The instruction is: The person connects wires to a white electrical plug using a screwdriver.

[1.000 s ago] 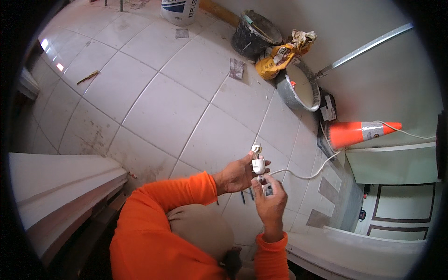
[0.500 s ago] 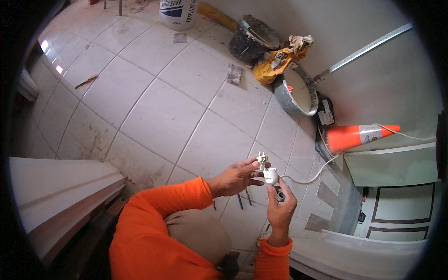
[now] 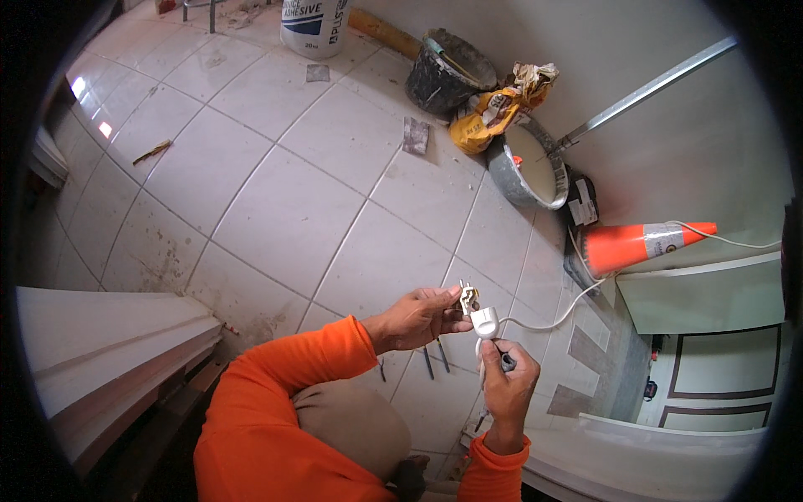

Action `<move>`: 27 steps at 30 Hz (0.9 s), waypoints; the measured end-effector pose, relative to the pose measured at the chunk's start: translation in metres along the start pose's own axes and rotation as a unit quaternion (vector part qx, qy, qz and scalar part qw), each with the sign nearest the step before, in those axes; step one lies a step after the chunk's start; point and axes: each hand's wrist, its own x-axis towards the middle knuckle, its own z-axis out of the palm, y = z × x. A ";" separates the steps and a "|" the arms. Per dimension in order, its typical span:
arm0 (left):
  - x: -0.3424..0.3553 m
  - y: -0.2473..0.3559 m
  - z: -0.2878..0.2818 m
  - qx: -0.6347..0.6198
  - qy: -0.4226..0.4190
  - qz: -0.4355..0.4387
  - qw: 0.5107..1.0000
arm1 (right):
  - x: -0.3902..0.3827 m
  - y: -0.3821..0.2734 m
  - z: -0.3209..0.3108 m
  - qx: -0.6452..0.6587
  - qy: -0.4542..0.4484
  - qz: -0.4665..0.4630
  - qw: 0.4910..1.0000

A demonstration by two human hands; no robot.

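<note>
My left hand [image 3: 418, 320] pinches the opened plug body [image 3: 468, 296], its metal pins pointing up. Just below it, the white plug housing [image 3: 485, 322] sits on a white cable [image 3: 544, 326] that runs off to the right. My right hand [image 3: 508, 386] grips the cable under the housing, with a small dark grey object [image 3: 508, 362] in its fingers that I cannot make out. Dark slender tools [image 3: 428, 364] lie on the tiles just beneath my hands, partly hidden.
A white bucket [image 3: 309, 29], dark bucket [image 3: 439, 79], yellow sack [image 3: 481, 125] and grey tub of pale liquid [image 3: 519, 186] line the wall behind. An orange cone [image 3: 619, 248] lies on its side at right. A white panelled edge [image 3: 109, 343] borders my left.
The opened plug body and housing have shifted down and slightly right; the housing now sits below the body, more apart from it. My right hand has moved right and down with them.
</note>
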 end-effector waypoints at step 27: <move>-0.020 -0.052 -0.053 -0.084 0.139 -0.130 0.978 | 0.000 0.028 0.022 -0.146 -0.119 0.101 0.977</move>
